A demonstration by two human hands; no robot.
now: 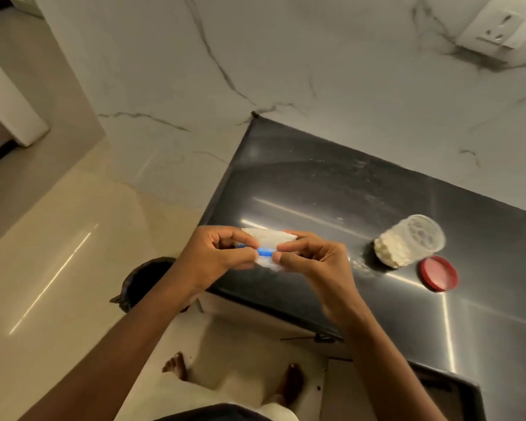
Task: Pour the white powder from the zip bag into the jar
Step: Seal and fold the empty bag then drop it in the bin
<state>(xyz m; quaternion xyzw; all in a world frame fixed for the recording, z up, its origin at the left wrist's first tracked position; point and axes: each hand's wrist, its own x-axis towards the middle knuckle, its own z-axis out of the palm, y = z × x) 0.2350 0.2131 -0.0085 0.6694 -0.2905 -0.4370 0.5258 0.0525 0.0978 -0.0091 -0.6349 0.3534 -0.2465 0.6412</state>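
Observation:
A small clear zip bag (271, 237) with a blue zip strip is held in the air above the counter's left corner. My left hand (216, 253) pinches its left end and my right hand (313, 256) pinches its right end, thumbs and fingers on the zip. Most of the bag is hidden behind my fingers. To the right, a clear plastic jar (407, 241) stands open on the dark counter, with white powder in its lower part. Its red lid (438, 273) lies flat just right of the jar.
The dark glossy counter (331, 189) meets a white marble wall behind, with a wall socket (504, 28) at the upper right. A dark bin (146, 281) stands on the floor beside the counter's left edge. My bare feet show below.

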